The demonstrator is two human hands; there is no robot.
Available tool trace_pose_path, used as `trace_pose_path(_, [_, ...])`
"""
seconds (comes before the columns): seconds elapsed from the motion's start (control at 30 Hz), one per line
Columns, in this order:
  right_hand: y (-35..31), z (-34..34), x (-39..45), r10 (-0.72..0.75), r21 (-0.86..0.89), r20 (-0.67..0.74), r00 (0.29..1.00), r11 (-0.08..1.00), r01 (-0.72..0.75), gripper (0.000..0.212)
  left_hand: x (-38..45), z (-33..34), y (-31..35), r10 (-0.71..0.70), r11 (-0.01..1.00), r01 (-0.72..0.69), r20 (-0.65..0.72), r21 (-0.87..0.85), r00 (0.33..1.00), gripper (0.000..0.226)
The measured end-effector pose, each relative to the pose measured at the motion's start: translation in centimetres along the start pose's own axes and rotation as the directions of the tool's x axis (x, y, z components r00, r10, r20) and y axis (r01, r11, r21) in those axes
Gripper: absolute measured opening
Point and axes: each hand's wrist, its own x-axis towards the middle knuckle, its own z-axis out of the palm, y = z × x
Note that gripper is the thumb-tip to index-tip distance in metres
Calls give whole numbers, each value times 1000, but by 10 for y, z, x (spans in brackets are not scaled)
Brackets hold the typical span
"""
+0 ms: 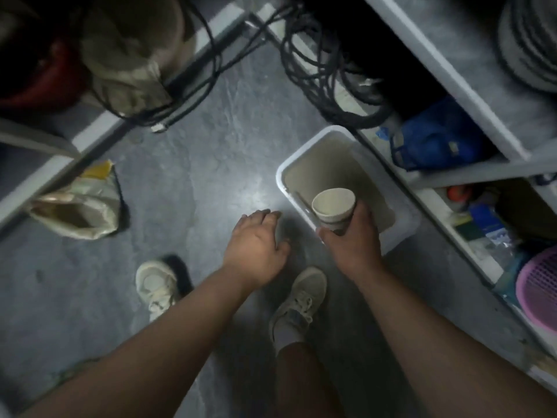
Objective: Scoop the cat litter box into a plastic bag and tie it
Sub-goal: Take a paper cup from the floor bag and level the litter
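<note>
A white litter box (301,152) with pale litter inside sits on the grey floor against the shelf unit on the right. My right hand (354,239) grips a paper cup (333,206), mouth up, over the near end of the box. My left hand (256,239) hovers over the floor just left of the box, fingers relaxed and holding nothing. An open plastic bag (78,206), pale with a yellow patch, stands on the floor at the left.
White shelving (470,179) on the right holds a blue bag, bottles and a pink basket (539,288). Black cables (319,70) hang beyond the box. Another shelf (36,173) and a beige bundle stand at the left. My shoes (301,297) are on the floor below my hands.
</note>
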Motion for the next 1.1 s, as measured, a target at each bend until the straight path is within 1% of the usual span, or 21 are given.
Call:
trace_pose_path(0.1, [-30, 42, -17, -91, 17, 86, 992, 996, 90, 82, -17, -6, -48, -97, 993, 96, -6, -70, 995, 66])
trace_pose_path(0.2, [-59, 93, -36, -163, -52, 144, 976, 984, 172, 86, -39, -11, -102, -182, 976, 180, -12, -124, 983, 66])
trace_pose_path(0.27, [-79, 127, -50, -192, -64, 194, 962, 976, 208, 79, -53, -12, -142, -234, 962, 231, -6, -143, 972, 67])
trace_pose_path(0.43, [-130, 216, -88, -256, -16, 316, 914, 961, 275, 64, -93, -28, -247, -377, 903, 364, -17, -230, 926, 67])
trace_pose_path(0.57, [-157, 299, -106, -320, -42, 392, 862, 930, 365, 60, -120, -42, -329, -489, 828, 457, -22, -324, 872, 65])
trace_pose_path(0.63, [-167, 340, -108, -322, -91, 410, 853, 917, 389, 58, -128, -49, -365, -490, 825, 451, -35, -341, 871, 69])
trace_pose_path(0.73, [-198, 381, -123, -341, -133, 400, 851, 897, 421, 61, -133, -61, -410, -500, 805, 452, -30, -385, 866, 64])
trace_pose_path(0.8, [-212, 409, -124, -353, -167, 405, 843, 878, 448, 59, -132, -68, -437, -507, 799, 460, -22, -389, 862, 53])
trace_pose_path(0.87, [-223, 436, -122, -340, -205, 392, 855, 874, 441, 54, -126, -69, -459, -517, 789, 472, -9, -393, 856, 45])
trace_pose_path(1.0, [-238, 486, -115, -286, -207, 367, 885, 903, 377, 47, -111, -62, -500, -531, 779, 477, -22, -407, 847, 48])
trace_pose_path(1.1, [-249, 513, -111, -252, -236, 392, 885, 902, 361, 49, -95, -50, -529, -517, 796, 470, -26, -382, 855, 53])
